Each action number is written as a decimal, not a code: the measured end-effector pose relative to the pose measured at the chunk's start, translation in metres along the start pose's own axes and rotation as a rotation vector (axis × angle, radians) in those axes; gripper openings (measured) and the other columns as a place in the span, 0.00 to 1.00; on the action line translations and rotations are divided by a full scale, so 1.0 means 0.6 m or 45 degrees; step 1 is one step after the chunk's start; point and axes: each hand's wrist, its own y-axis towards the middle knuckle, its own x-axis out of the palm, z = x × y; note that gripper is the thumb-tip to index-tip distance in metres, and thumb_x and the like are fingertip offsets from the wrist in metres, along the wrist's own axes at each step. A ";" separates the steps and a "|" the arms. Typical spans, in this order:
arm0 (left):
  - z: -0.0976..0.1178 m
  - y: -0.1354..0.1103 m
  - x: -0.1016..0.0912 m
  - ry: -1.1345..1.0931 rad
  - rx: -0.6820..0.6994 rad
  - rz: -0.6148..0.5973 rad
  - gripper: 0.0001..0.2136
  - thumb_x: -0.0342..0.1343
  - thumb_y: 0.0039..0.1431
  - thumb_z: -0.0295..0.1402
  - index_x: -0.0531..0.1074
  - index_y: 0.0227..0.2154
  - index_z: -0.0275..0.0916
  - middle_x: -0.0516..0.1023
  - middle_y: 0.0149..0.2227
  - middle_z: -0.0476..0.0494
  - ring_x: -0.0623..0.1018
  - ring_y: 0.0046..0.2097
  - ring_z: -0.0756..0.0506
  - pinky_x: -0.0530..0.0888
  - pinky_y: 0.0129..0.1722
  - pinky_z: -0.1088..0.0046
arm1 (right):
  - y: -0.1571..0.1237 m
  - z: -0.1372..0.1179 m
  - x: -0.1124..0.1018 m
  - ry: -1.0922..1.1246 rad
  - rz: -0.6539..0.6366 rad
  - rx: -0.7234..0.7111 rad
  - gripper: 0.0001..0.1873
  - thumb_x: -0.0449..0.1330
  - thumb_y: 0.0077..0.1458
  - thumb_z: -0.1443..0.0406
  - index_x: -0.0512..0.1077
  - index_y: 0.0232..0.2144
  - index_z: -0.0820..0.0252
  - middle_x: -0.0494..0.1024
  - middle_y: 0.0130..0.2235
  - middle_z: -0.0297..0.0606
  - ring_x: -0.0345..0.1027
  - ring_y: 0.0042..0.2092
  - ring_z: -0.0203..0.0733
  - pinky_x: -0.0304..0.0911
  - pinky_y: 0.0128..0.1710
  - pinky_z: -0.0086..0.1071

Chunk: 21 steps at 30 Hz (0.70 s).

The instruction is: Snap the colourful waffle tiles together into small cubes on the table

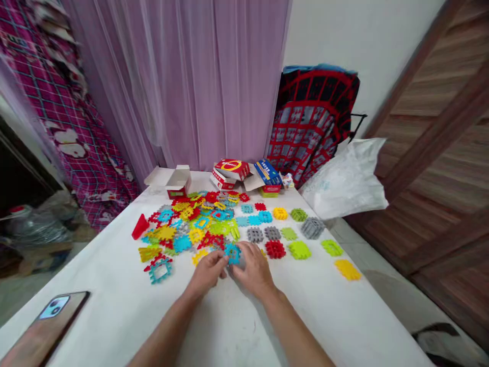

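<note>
Between my two hands is a blue toothed plastic building piece (232,253), held upright just above the white table. My left hand (209,272) pinches its lower left edge. The fingers of my right hand (252,267) curl round its right side, partly hiding a yellow piece behind. Beyond my hands spreads a heap of red, yellow, blue, green and grey toothed pieces (183,243). To the right stand small joined blocks, among them a red block (275,249), a green block (299,250) and a grey block (312,228).
Opened cardboard boxes stand at the back: a white-and-red box (179,183), a red box (232,169) and a blue box (268,172). A white plastic bag (347,178) hangs at the table's right edge. A phone (48,326) lies front left on the white table (114,311).
</note>
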 end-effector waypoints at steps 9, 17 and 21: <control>0.013 -0.008 0.011 -0.060 -0.006 0.054 0.17 0.61 0.41 0.49 0.72 0.26 0.39 0.68 0.15 0.56 0.62 0.16 0.56 0.54 0.13 0.82 | 0.021 -0.013 -0.049 -0.170 -0.218 -0.013 0.22 0.63 0.48 0.64 0.69 0.47 0.56 0.73 0.47 0.43 0.65 0.49 0.49 0.62 0.49 0.40; -0.007 0.000 0.011 -0.029 -0.015 0.114 0.23 0.54 0.46 0.53 0.74 0.35 0.38 0.77 0.31 0.46 0.74 0.25 0.50 0.61 0.11 0.82 | 0.155 0.136 -0.168 -0.412 -0.286 0.158 0.26 0.63 0.48 0.58 0.69 0.50 0.55 0.71 0.50 0.41 0.64 0.52 0.46 0.58 0.52 0.36; -0.015 0.003 0.009 -0.080 -0.022 0.151 0.25 0.55 0.44 0.55 0.74 0.33 0.37 0.75 0.29 0.46 0.72 0.23 0.51 0.60 0.10 0.82 | 0.216 0.206 -0.180 -0.642 -0.516 0.245 0.29 0.66 0.45 0.54 0.71 0.50 0.53 0.67 0.55 0.45 0.60 0.56 0.52 0.55 0.54 0.42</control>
